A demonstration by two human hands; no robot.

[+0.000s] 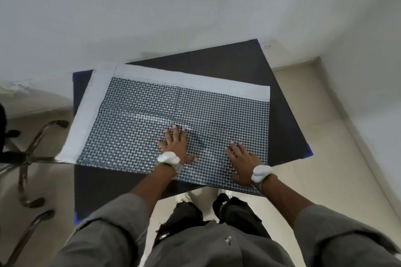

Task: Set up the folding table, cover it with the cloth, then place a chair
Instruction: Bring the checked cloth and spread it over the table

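Observation:
The dark folding table [284,115] stands open against the white wall, blue tips at its corners. A black-and-white checked cloth [134,128] with a wide white border lies flat on it, turned at a slight angle to the table's edges. My left hand [175,145] presses flat on the cloth near its middle, fingers spread. My right hand [243,160] lies flat on the cloth's near right part, fingers straight. The chair's chrome star base [36,143] with black castors shows at the left; its seat is out of view.
The white wall [195,6] runs behind the table and turns a corner at the right. Beige floor tiles [338,136] lie to the right of the table. My legs and shoes [221,199] stand at the table's near edge.

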